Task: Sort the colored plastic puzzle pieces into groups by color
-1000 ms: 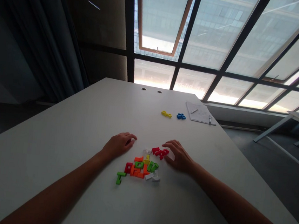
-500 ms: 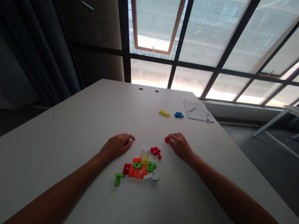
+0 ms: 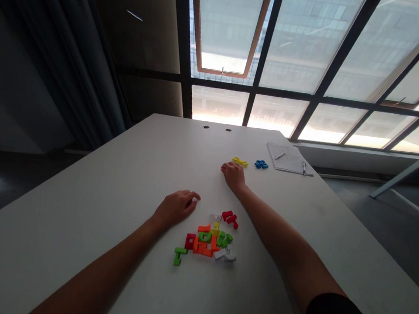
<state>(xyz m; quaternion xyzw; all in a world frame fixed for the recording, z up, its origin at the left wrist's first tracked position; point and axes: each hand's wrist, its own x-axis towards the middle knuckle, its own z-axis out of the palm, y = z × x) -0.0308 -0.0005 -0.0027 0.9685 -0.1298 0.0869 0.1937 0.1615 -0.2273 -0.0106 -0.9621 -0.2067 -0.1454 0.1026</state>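
My right hand [image 3: 233, 175] is stretched forward over the white table, just in front of a small heap of yellow pieces [image 3: 240, 162]. Its fingers are closed on a red plastic piece [image 3: 223, 167], mostly hidden by the fingertips. My left hand [image 3: 175, 207] rests on the table with fingers curled; a pale spot shows between thumb and forefinger, too small to name. Close to it lie loose plastic pieces: several red pieces [image 3: 230, 219], a clear piece [image 3: 214, 217], a yellow piece [image 3: 216, 228], orange pieces [image 3: 204, 251], green pieces [image 3: 179, 256] and white pieces [image 3: 225, 255].
Blue pieces [image 3: 261, 164] lie to the right of the yellow heap. Sheets of paper [image 3: 287, 157] with two pens lie near the table's right edge. Two round holes are set in the far end of the table [image 3: 166, 148]. Windows stand behind, and a dark curtain hangs left.
My right hand has moved forward and left with the red piece, from beside the loose pieces to the yellow heap. My left hand stays by the pile. The whole view has shifted slightly.
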